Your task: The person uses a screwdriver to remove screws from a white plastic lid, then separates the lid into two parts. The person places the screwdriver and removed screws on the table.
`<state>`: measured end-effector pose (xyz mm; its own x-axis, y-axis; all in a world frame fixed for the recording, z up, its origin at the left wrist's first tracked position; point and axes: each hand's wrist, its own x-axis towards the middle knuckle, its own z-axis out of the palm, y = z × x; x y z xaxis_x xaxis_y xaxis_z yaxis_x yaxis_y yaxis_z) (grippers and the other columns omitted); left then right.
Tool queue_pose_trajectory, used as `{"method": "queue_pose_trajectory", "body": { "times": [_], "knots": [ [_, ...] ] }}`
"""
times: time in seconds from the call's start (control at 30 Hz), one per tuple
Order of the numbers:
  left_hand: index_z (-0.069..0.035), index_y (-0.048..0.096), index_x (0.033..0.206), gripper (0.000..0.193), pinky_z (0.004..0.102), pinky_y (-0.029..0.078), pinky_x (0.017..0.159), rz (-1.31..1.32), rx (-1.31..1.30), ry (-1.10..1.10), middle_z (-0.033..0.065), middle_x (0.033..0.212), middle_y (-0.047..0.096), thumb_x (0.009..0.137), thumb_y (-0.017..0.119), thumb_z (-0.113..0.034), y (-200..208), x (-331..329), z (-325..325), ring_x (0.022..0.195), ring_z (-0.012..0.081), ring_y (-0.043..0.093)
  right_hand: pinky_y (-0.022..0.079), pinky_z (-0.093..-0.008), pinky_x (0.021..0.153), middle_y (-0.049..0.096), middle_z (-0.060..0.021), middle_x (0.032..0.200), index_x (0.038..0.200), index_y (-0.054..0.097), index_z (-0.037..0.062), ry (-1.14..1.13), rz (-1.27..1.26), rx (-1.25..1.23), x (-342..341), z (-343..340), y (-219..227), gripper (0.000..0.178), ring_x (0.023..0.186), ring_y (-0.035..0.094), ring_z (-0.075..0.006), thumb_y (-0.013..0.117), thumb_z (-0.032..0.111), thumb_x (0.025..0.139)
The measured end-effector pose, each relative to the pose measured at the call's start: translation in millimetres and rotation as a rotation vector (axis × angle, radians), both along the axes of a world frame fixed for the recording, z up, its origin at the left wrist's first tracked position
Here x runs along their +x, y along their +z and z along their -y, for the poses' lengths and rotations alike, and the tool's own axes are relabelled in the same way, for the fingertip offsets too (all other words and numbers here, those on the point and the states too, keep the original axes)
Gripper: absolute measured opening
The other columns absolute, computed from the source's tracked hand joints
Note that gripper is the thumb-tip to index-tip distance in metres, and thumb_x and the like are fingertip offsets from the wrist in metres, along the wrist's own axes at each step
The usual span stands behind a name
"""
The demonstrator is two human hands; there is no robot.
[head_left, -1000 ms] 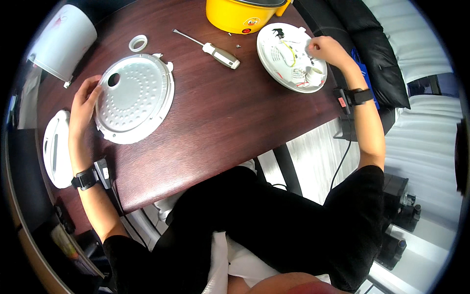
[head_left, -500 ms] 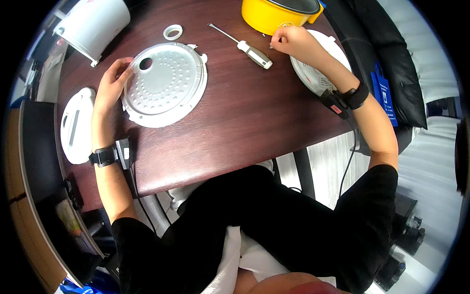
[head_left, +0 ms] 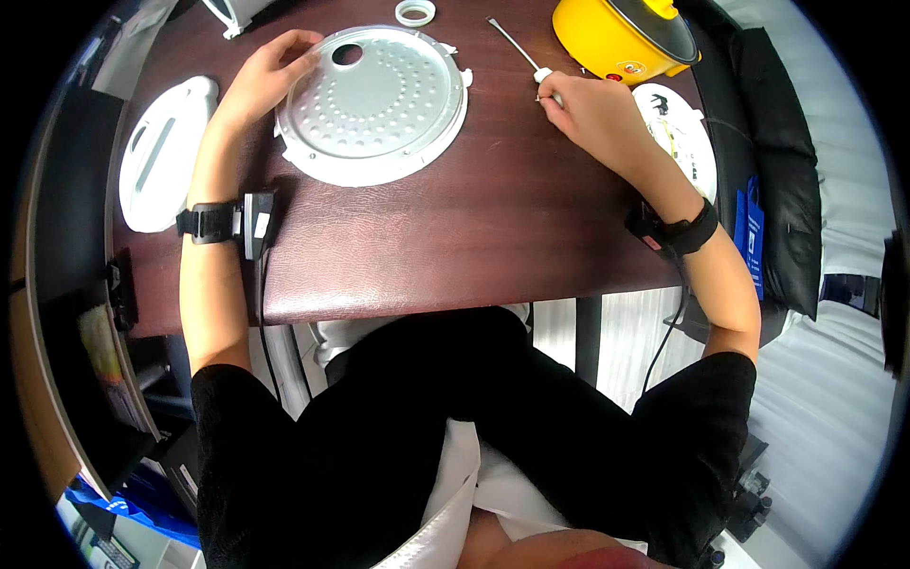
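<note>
My left hand (head_left: 270, 81) reaches over the left edge of a round lid (head_left: 384, 100), which has a dimpled silver plate and a white rim. Thumb and fingers close on its rim beside the round hole; the fingertips are partly hidden. My right hand (head_left: 602, 119) is curled over the handle of a screwdriver (head_left: 517, 43). Most of the handle lies beneath the hand, while its metal shaft points away to the far left. Something small shows at the fingertips, too small to name.
A yellow pot (head_left: 616, 43) stands at the far right, beside a white round part (head_left: 697, 147) with wires. A white ring (head_left: 415, 12) lies beyond the lid. White oval cover (head_left: 156, 180) at left; part of a white housing (head_left: 237, 11) at far left. Cables trail from both wrists.
My right hand has come from beside the yellow pot to the screwdriver's handle. My left hand stays at the lid's rim. The whole view has turned and shifted.
</note>
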<state>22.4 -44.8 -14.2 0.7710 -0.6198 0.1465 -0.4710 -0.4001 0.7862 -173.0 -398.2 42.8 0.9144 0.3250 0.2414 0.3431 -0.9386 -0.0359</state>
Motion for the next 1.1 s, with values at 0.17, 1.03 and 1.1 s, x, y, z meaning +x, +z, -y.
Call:
{"method": "queue_pose_trajectory", "body": {
  "times": [0.17, 1.03, 1.1],
  "knots": [
    [-0.004, 0.058, 0.118, 0.031, 0.0269, 0.048, 0.085, -0.011, -0.036, -0.017, 0.0074, 0.104, 0.065, 0.091, 0.058, -0.020, -1, -2, 2, 0.096, 0.0146, 0.061, 0.049, -0.0342, 0.056, 0.064, -0.0077, 0.067, 0.089, 0.063, 0.0123, -0.024, 0.065, 0.030, -7, 22, 4, 0.008, 0.062, 0.064, -0.0258, 0.062, 0.019, 0.085],
    [-0.002, 0.056, 0.118, 0.028, 0.0243, 0.042, 0.090, -0.164, -0.026, -0.003, 0.0047, 0.104, 0.062, 0.093, 0.053, -0.013, -4, 8, 1, 0.099, 0.0115, 0.056, 0.051, -0.0407, 0.068, 0.067, -0.0115, 0.078, 0.082, 0.069, 0.0141, -0.479, -0.317, -0.463, -89, 213, 18, 0.010, 0.077, 0.066, -0.0296, 0.062, 0.021, 0.080],
    [-0.001, 0.056, 0.118, 0.028, 0.0242, 0.042, 0.090, -0.174, -0.024, 0.002, 0.0047, 0.105, 0.061, 0.093, 0.053, -0.012, -2, 7, 1, 0.099, 0.0116, 0.056, 0.051, -0.0408, 0.067, 0.067, -0.0108, 0.076, 0.080, 0.068, 0.0137, -0.469, -0.330, -0.478, -87, 213, 15, 0.009, 0.076, 0.066, -0.0293, 0.062, 0.020, 0.079]
  ]
}}
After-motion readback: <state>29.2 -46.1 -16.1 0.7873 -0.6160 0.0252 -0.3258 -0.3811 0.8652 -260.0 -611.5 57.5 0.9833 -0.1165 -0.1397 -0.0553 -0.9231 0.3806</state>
